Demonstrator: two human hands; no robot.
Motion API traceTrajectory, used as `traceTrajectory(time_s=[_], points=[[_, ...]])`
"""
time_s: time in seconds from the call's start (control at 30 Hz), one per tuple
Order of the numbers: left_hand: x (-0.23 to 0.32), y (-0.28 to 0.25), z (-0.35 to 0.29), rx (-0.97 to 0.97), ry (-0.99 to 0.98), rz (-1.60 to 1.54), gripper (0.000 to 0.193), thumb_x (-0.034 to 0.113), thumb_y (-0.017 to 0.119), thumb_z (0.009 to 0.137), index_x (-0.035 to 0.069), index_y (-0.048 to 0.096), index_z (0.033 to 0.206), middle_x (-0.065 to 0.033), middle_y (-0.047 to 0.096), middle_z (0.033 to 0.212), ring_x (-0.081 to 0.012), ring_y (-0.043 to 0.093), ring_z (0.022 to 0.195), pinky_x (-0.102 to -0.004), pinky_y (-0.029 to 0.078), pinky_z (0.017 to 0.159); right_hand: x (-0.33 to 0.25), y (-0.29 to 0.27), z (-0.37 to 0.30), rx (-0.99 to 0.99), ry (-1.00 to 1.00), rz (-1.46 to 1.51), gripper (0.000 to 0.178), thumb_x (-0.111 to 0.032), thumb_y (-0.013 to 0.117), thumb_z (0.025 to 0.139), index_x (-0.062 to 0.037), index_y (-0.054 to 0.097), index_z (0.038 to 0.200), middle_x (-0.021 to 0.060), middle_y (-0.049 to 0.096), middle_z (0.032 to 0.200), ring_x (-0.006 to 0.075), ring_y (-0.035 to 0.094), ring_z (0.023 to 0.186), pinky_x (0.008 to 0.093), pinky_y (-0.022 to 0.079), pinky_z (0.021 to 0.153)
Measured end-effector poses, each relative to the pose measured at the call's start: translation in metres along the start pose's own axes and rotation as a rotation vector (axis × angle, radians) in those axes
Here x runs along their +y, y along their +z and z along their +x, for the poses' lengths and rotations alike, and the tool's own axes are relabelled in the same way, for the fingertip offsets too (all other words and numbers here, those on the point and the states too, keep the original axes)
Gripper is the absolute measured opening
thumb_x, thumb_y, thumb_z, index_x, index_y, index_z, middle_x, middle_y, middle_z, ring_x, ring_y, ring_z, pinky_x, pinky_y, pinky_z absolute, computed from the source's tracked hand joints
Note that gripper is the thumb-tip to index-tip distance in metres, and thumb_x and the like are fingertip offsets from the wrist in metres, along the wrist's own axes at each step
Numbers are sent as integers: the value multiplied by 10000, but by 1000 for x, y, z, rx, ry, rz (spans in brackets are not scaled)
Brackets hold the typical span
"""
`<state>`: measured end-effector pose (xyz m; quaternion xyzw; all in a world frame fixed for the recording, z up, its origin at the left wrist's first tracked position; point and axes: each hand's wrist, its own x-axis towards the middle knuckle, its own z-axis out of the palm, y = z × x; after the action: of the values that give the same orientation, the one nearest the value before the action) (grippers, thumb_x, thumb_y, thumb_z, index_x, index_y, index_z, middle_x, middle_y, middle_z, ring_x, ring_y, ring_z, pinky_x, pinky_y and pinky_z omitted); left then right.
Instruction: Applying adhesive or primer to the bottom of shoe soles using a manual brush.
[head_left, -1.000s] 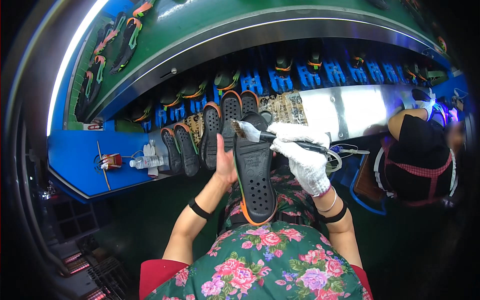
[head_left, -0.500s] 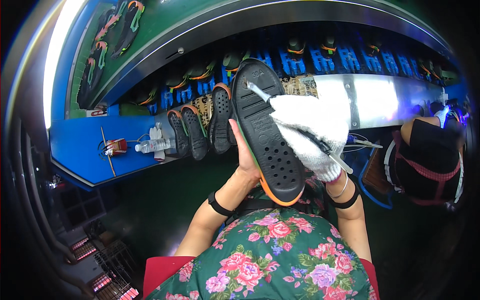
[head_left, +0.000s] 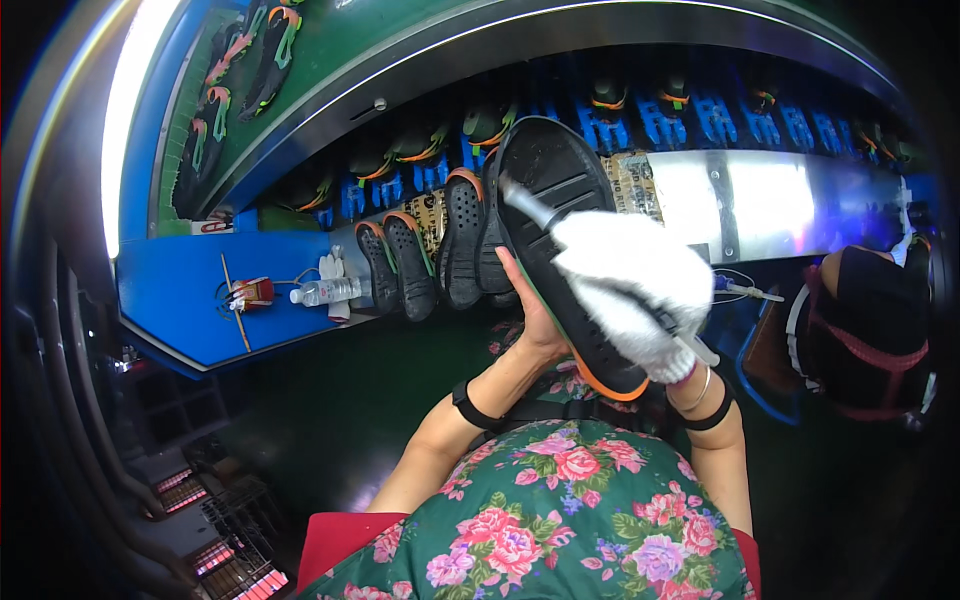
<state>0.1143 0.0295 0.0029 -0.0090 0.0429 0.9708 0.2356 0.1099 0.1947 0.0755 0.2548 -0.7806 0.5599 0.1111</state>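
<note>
Head view: why does the left hand (head_left: 537, 318) clasp the black sole's (head_left: 552, 160) edge?

Likely to steady it beyond the apron (head_left: 550, 500), beneath the brush (head_left: 528, 205) clamped in the gloved right hand (head_left: 635, 285).

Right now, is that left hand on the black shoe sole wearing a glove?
No, the left hand at the edge of the black shoe sole is bare, while the right hand wears a white glove.
</note>
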Motion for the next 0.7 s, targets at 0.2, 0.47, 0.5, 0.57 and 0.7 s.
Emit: traceTrajectory(time_s=[0.2,0.47,0.5,0.57,0.7], points=[[2,-9,-3,8,-9,-82,1140,981,180,814,123,443,1516,-119,562,1440,-296,541,1335,-489,390,1164,-3,5,2,60,-5,-83,490,-61,687,893,-75,630,1380,138,649,1368,307,612,1274,433,451,1102],[4,-22,3,-96,24,214,936,847,246,946,140,391,1541,-92,528,1463,-278,527,1335,-452,416,1148,-2,6,-8,78,-3,-4,471,-56,671,906,-77,634,1375,138,649,1370,310,612,1274,435,451,1103],[1,-20,6,-60,92,260,924,836,234,955,141,385,1544,-94,527,1467,-279,524,1339,-462,417,1153,-1,4,-10,64,-1,-44,468,-56,669,908,-77,635,1374,138,648,1371,310,612,1274,435,451,1103],[0,-23,5,-131,47,173,910,821,225,967,137,380,1546,-94,515,1484,-280,522,1345,-473,415,1159,-5,7,-10,42,-7,-81,464,-54,665,911,-77,636,1373,138,648,1371,311,612,1274,436,451,1103],[-1,-34,4,-183,20,64,910,820,241,965,128,390,1537,-97,526,1479,-283,538,1337,-475,426,1153,-11,23,-2,75,-46,117,333,-69,695,882,-105,755,1207,105,738,1210,258,696,1133,409,531,1002]])
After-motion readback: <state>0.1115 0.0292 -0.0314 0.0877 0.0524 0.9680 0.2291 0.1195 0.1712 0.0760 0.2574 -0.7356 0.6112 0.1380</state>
